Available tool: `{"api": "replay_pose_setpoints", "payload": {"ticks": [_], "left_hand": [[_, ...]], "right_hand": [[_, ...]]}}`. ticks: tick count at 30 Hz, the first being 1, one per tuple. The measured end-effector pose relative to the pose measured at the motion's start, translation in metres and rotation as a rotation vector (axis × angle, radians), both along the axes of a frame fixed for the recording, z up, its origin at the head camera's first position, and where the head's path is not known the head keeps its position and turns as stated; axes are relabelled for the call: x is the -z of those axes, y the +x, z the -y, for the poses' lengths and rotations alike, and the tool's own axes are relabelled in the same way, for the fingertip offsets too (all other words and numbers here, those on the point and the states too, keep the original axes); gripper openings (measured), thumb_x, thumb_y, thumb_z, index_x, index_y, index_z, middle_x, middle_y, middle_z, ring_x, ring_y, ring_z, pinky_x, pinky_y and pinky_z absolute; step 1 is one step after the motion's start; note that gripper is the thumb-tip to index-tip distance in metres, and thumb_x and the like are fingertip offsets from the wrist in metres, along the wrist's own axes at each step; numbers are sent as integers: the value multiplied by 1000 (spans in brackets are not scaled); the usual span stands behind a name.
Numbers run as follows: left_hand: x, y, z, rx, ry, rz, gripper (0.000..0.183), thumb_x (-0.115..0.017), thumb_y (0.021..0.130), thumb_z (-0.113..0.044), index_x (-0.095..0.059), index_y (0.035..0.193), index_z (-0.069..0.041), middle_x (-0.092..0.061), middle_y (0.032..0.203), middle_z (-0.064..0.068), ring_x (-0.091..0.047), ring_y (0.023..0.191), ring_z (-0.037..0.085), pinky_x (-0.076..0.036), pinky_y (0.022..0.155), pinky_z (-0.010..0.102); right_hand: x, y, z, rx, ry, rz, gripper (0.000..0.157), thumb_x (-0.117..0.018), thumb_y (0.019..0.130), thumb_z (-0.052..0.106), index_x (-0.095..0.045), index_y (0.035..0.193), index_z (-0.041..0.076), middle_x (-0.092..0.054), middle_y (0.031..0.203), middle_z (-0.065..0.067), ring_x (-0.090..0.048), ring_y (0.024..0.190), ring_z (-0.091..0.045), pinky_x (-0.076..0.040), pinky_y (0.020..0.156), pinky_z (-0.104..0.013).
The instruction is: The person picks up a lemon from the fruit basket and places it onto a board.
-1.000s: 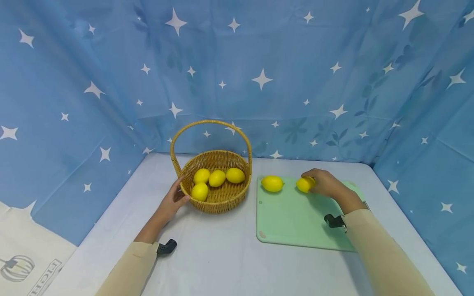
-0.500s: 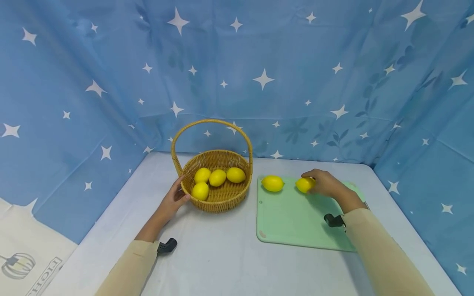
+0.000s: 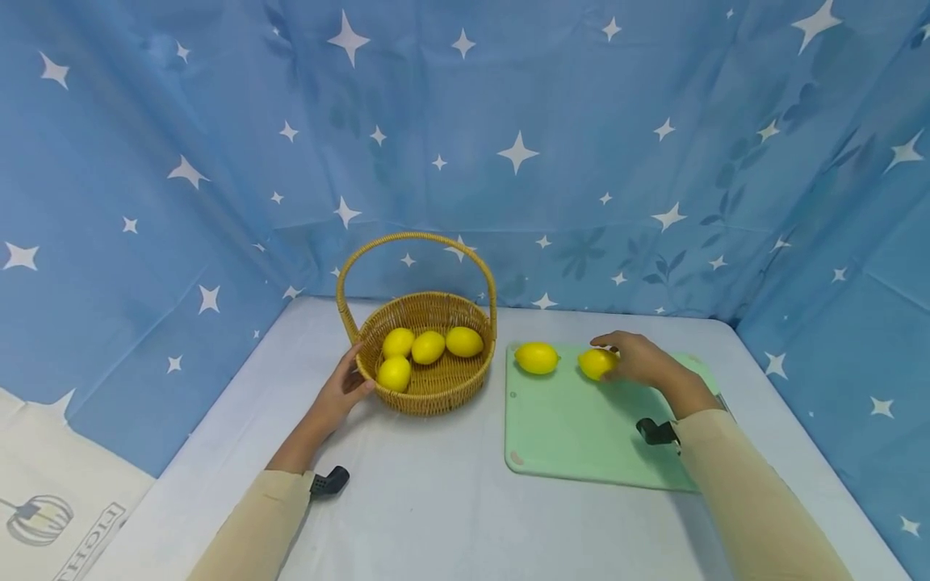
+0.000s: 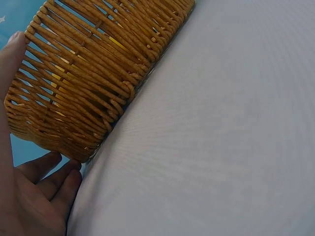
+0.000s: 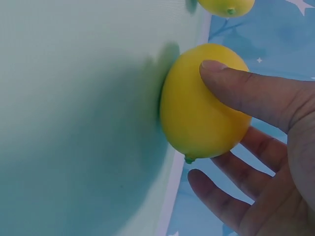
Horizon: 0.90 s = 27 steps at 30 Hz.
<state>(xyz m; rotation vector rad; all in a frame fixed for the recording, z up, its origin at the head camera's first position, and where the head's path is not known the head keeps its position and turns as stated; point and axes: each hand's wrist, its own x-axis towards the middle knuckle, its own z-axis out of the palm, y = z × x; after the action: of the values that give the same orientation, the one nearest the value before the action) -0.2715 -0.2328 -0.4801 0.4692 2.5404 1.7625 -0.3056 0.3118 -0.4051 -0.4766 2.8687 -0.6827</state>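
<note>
A wicker basket (image 3: pixel 429 405) with a tall arched handle holds several yellow lemons (image 3: pixel 429 348). My left hand (image 3: pixel 341 395) holds its left side; in the left wrist view the thumb (image 4: pixel 15 46) is at the rim and the fingertips are low against the weave. On the green cutting board (image 3: pixel 567 436), my right hand (image 3: pixel 639 360) grips a lemon (image 5: pixel 202 105). The right thumb (image 5: pixel 236 88) presses its face, with fingers curved behind it, partly hidden. Another lemon (image 3: pixel 537 357) lies on the board's far left corner.
A white-covered table (image 3: pixel 421 500) lies under everything. Blue star-printed curtains (image 3: pixel 465 161) hang behind and at both sides. The board stands to the right of the basket, a short gap between them.
Almost nothing moves. The view shifts slightly, and the right fingers look a little higher over the lemon. The left hand stays at the basket.
</note>
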Motion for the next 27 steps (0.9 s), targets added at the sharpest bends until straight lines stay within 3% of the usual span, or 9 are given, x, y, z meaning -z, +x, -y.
{"api": "replay_pose_setpoints", "payload": {"ticks": [6, 9, 17, 22, 27], "left_hand": [[-24, 14, -7, 6, -32, -3, 76, -59, 99, -13, -10, 158, -13, -23, 153, 29, -37, 133, 45, -30, 110, 53], [-25, 15, -8, 3, -33, -6, 76, -59, 99, -13, -11, 158, -12, -22, 153, 29, -36, 133, 45, -29, 110, 53], [7, 0, 1, -13, 2, -9, 78, -60, 98, -19, -11, 158, -27, -19, 156, 24, -34, 136, 44, -27, 111, 52], [11, 0, 1, -11, 6, -33, 77, -62, 98, -22, -14, 157, -29, -25, 155, 23, -37, 134, 41, -30, 110, 51], [11, -2, 1, 1, 29, -52, 75, -61, 98, -20, -14, 158, -25, -27, 153, 22, -40, 132, 40, -32, 109, 52]], "right_hand": [[-6, 2, 2, -14, -4, -4, 65, -82, 78, 12, -55, 137, 2, -52, 135, -22, -47, 121, -44, -42, 96, -59], [-11, 4, 6, -5, -1, -12, 63, -80, 81, 13, -55, 137, 5, -51, 136, -21, -46, 122, -44, -43, 96, -59], [-19, 21, 42, -49, -52, -105, 56, -77, 84, 13, -56, 136, 8, -50, 139, -18, -47, 124, -41, -43, 97, -58], [-18, 29, 77, -105, -100, -143, 52, -78, 84, 13, -60, 133, 9, -56, 134, -12, -50, 122, -35, -45, 97, -54], [-25, 24, 110, -186, -147, -153, 47, -75, 87, 14, -61, 131, 12, -60, 128, -5, -59, 111, -27, -52, 89, -45]]}}
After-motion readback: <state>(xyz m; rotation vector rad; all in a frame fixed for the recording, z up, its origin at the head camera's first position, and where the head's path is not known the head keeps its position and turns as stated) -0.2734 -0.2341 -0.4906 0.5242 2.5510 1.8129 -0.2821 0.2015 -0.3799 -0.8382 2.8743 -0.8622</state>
